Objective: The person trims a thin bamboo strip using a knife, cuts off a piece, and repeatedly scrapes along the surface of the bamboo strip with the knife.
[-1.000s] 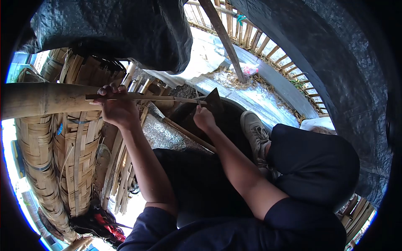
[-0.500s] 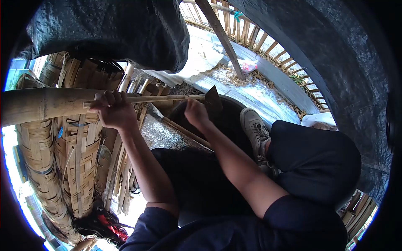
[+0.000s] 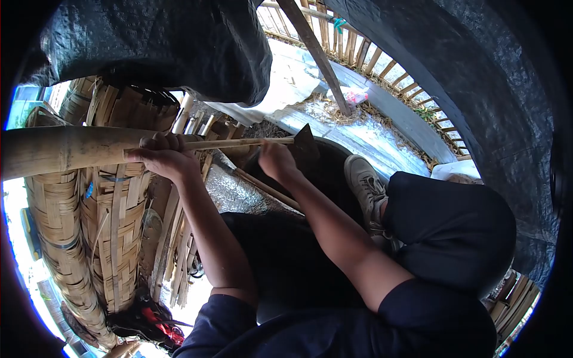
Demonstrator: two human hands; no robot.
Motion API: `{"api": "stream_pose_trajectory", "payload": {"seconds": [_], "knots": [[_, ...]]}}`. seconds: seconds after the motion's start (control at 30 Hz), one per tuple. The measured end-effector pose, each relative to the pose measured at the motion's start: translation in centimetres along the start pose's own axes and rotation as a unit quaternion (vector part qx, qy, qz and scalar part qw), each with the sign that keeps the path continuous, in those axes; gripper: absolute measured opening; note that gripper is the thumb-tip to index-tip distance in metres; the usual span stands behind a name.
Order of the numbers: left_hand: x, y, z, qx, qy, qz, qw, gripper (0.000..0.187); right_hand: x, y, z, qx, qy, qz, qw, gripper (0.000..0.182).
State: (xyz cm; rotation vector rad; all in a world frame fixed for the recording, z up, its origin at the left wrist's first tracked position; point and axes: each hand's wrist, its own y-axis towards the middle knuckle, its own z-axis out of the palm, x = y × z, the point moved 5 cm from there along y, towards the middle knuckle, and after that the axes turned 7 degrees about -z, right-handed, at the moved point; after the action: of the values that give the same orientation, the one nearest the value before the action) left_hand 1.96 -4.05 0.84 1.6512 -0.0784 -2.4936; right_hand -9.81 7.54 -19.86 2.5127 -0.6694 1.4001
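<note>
A thin pale wooden rod (image 3: 224,143) lies across the view, with a dark flat pointed blade (image 3: 305,143) at its right end. My left hand (image 3: 166,156) is wrapped round the rod's left part, beside the thick bamboo pole (image 3: 71,149). Farther right, my right hand (image 3: 276,159) is closed at the rod just short of the blade. Its fingertips are partly hidden. Under the blade is a dark rounded object that I cannot make out clearly.
Tall woven bamboo baskets (image 3: 57,232) stand at the left. Black sheeting (image 3: 155,48) hangs above and at the right. A slanting wooden post (image 3: 316,53) and a slatted bamboo fence (image 3: 382,62) are at the back. My shoe (image 3: 365,185) is right of the blade.
My left hand has shifted slightly right and down, and its fingers have changed position on the rod. My right hand has moved slightly left. The blade has shifted very slightly.
</note>
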Motion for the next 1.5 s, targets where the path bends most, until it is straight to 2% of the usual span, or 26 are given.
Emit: {"api": "stream_pose_trajectory", "payload": {"seconds": [0.1, 0.17, 0.23, 0.27, 0.3, 0.33, 0.37, 0.4, 0.43, 0.47, 0.53, 0.63, 0.7, 0.8, 0.83, 0.9, 0.97, 1.03, 1.07, 1.13, 1.17, 1.23, 1.37, 1.43, 1.47, 1.5], "knots": [[-0.2, -0.8, 1.1, -0.036, 0.041, 0.012, 0.998, 0.059, 4.2, 0.2, -0.2, -0.015, 0.057, -0.002, 0.998, 0.046], [-0.2, -0.9, 0.8, -0.036, 0.042, 0.009, 0.998, 0.059, 2.3, -0.2, -0.6, -0.005, 0.072, -0.001, 0.997, 0.046], [-0.2, -0.7, 0.7, -0.035, 0.036, 0.010, 0.999, 0.060, -3.3, -0.5, 0.8, 0.033, -0.018, 0.073, 0.997, 0.046], [-0.2, -0.6, 0.5, -0.018, 0.038, 0.011, 0.999, 0.060, -3.9, -0.7, 0.2, 0.032, -0.017, 0.074, 0.997, 0.046], [-0.4, -0.7, 0.8, -0.002, 0.040, 0.011, 0.999, 0.061, -4.7, -0.9, -0.5, 0.034, 0.015, 0.128, 0.991, 0.046], [-0.4, -0.7, 1.2, -0.001, 0.036, 0.010, 0.999, 0.061, -5.3, -1.0, -1.0, 0.034, 0.047, 0.181, 0.982, 0.046], [-0.3, -0.8, 1.4, -0.021, 0.042, 0.006, 0.999, 0.060, -4.6, -0.9, -0.6, 0.033, 0.043, 0.181, 0.982, 0.046], [-0.4, -1.0, 1.5, -0.042, 0.050, 0.002, 0.998, 0.060, -1.9, -0.4, 0.4, 0.037, -0.049, 0.034, 0.998, 0.048], [-0.3, -1.0, 1.5, -0.044, 0.050, 0.000, 0.998, 0.060, 0.9, -0.5, 1.0, 0.041, -0.138, -0.114, 0.983, 0.049], [-0.2, -0.8, 1.4, -0.045, 0.042, 0.002, 0.998, 0.060, 1.6, -0.5, 0.9, 0.045, -0.137, -0.112, 0.983, 0.049], [-0.1, -0.4, 0.7, -0.045, 0.040, 0.003, 0.998, 0.060, 1.7, -1.0, 0.1, 0.000, 0.091, 0.064, 0.994, 0.052], [0.1, 0.5, -0.7, -0.056, 0.036, 0.007, 0.998, 0.060, 0.6, -0.9, 0.3, -0.062, 0.112, 0.029, 0.991, 0.053], [0.2, 0.8, -2.1, -0.175, 0.034, -0.013, 0.984, 0.059, 0.9, -0.8, 0.9, -0.046, 0.101, 0.036, 0.993, 0.054], [0.1, 1.0, -2.4, -0.201, 0.005, -0.032, 0.979, 0.059, 3.8, -1.1, 0.5, 0.025, 0.044, 0.138, 0.989, 0.051], [0.2, 0.8, -2.5, -0.200, 0.005, -0.031, 0.979, 0.059, 4.5, -0.9, 0.0, 0.025, 0.045, 0.137, 0.989, 0.051], [0.2, 0.6, -1.2, -0.052, -0.007, -0.002, 0.999, 0.059, 6.1, -0.4, -0.7, 0.015, 0.091, 0.053, 0.994, 0.050], [0.0, -0.1, -0.6, -0.050, 0.004, 0.001, 0.999, 0.059, 3.2, -0.3, 0.0, 0.011, 0.110, 0.022, 0.994, 0.048], [-0.1, 0.0, -0.1, -0.049, 0.004, 0.010, 0.999, 0.059, -1.7, -0.7, 0.0, 0.034, 0.023, 0.153, 0.987, 0.042], [0.0, 0.3, -0.4, -0.063, 0.003, 0.011, 0.998, 0.059, -3.6, -0.5, 1.3, 0.031, 0.021, 0.151, 0.988, 0.042], [-0.1, 0.4, -0.4, -0.076, 0.001, 0.011, 0.997, 0.058, -3.4, 0.2, 1.2, 0.008, -0.043, 0.049, 0.998, 0.042], [-0.1, 0.3, -0.3, -0.060, 0.001, 0.008, 0.998, 0.059, -3.3, 0.4, 2.0, 0.006, -0.043, 0.048, 0.998, 0.042], [0.0, 0.3, 0.1, -0.044, 0.003, 0.004, 0.999, 0.059, 4.3, 0.3, -0.7, 0.078, 0.095, 0.008, 0.992, 0.043], [0.0, 0.3, -0.4, -0.052, 0.001, 0.005, 0.999, 0.059, 1.7, -0.1, 0.1, 0.062, 0.052, 0.043, 0.996, 0.046], [0.1, 0.4, -0.7, -0.076, 0.002, 0.005, 0.997, 0.058, -3.8, -1.0, -0.6, 0.080, 0.036, 0.222, 0.971, 0.048], [0.1, 0.4, -0.7, -0.069, -0.005, -0.001, 0.998, 0.058, -4.4, -0.9, 0.2, 0.078, 0.038, 0.221, 0.971, 0.048], [0.0, 0.4, -0.5, -0.063, -0.015, -0.006, 0.998, 0.058, -4.0, -0.4, -0.1, 0.060, 0.018, 0.168, 0.984, 0.047]]}}
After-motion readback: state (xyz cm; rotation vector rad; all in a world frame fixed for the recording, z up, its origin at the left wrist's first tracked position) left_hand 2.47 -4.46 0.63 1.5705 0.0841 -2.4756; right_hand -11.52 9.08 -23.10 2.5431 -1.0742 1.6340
